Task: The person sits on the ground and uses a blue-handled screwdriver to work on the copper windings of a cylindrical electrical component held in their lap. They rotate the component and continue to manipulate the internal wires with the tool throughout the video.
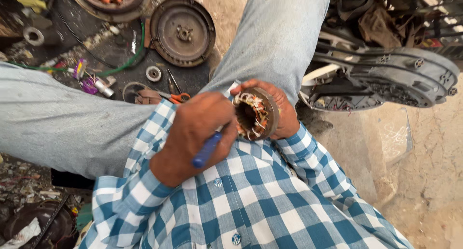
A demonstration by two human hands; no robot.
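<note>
Fingers: those of the right hand (pixel 282 111) curl round the far rim of a small round motor stator (pixel 255 115), holding it on edge above the lap; those of the left hand (pixel 195 135) are closed tight on a blue-handled tool (pixel 206 151).
Stator: a dark ring with white and orange windings showing at its open face, held between the two hands just in front of the checked shirt (pixel 251 200).
Tool: its blue handle sticks out below the left fist; the working end is hidden behind the hand, towards the stator.
Legs: grey trousers (pixel 67 128) spread to either side, one knee rising towards the top of the view.
Floor, left: a rusty round disc (pixel 182 32) lies flat, a small white ring (pixel 154 74) near it, orange-handled scissors (pixel 173 97) just beside the thigh, and a green wire (pixel 128 61) curving past.
Floor, right: a large dark fan housing (pixel 386 77) lies on pale concrete.
</note>
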